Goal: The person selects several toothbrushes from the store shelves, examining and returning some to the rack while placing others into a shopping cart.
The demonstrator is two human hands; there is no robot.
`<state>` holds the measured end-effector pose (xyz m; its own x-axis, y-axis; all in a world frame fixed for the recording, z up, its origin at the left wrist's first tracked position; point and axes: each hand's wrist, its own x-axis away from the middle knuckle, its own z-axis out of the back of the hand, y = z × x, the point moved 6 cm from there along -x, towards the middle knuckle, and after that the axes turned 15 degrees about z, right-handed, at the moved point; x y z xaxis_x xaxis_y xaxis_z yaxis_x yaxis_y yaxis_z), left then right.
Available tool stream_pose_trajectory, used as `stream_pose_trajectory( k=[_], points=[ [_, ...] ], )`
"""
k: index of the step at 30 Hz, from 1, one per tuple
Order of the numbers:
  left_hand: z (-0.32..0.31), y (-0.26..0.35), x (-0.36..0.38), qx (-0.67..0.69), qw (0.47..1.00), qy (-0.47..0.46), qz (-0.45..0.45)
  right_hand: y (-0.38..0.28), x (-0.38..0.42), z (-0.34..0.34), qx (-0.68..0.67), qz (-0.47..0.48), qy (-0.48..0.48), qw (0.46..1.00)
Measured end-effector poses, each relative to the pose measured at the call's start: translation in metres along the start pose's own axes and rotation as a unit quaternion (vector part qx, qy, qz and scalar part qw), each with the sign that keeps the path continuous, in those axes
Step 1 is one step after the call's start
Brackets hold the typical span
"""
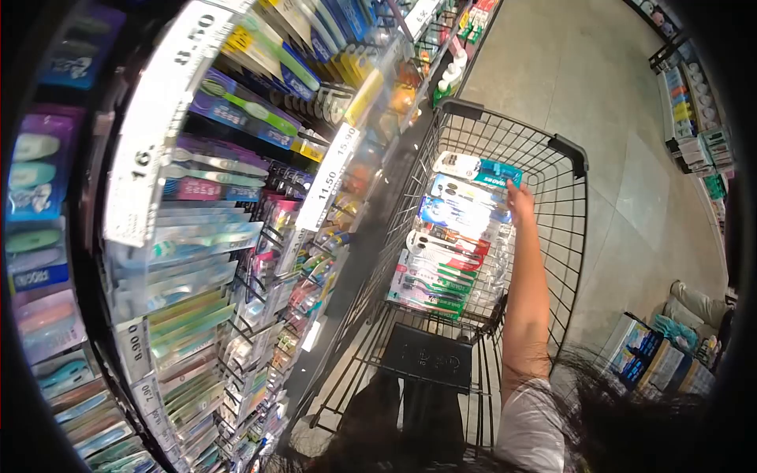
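My right hand (518, 201) reaches into the shopping cart (574, 236), its fingers closed at the right end of a white and teal toothbrush pack (498, 171). That pack lies across the far end of a row of packs in the cart. Just nearer is a glare-washed blue and white pack (453, 211). Closer still come a red and white toothbrush pack (465, 246) and a pink, white and green pack (430, 288). My left hand is out of view.
A rack of hanging toothbrushes (213, 177) with price labels (327, 185) runs close along the cart's left side. The cart's black child-seat panel (426, 359) is nearest my body. Grey floor (552, 71) lies right of the cart, with stacked goods (650, 355) and a person's legs (694, 303) beyond.
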<state>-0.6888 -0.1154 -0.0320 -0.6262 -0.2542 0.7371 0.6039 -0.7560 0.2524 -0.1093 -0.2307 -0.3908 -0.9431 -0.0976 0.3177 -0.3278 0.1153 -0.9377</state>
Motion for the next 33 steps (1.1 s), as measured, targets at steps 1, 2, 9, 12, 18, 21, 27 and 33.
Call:
stream_pose_trajectory(
  k=[1,2,9,12,18,21,27,33],
  points=[
    [-0.001,0.001,0.002,-0.001,1.0,0.004,-0.004,-0.011,0.017,-0.002,0.01,0.019,-0.003,1.0],
    [-0.002,0.003,0.003,0.0,1.0,0.014,-0.01,-0.02,0.039,-0.002,0.005,0.027,0.013,1.0],
    [0.014,0.008,0.036,0.002,0.99,0.112,-0.08,-0.105,0.218,-0.017,-0.237,-0.036,0.019,0.971],
    [0.017,0.016,0.061,0.005,0.977,0.17,-0.126,-0.142,0.294,-0.043,-0.269,-0.049,-0.077,0.959],
    [-0.01,0.0,0.067,-0.058,0.964,0.205,-0.162,-0.215,0.442,-0.044,-0.275,0.009,-0.155,0.949],
    [0.002,-0.001,0.087,-0.063,0.958,0.219,-0.174,-0.228,0.517,-0.058,-0.298,0.031,-0.19,0.935],
    [-0.009,-0.023,0.085,-0.058,0.951,0.248,-0.176,-0.193,0.614,-0.087,-0.248,-0.039,-0.301,0.92],
    [-0.012,-0.036,0.101,-0.034,0.947,0.266,-0.178,-0.246,0.705,-0.159,-0.084,-0.008,-0.375,0.923]
  ],
)
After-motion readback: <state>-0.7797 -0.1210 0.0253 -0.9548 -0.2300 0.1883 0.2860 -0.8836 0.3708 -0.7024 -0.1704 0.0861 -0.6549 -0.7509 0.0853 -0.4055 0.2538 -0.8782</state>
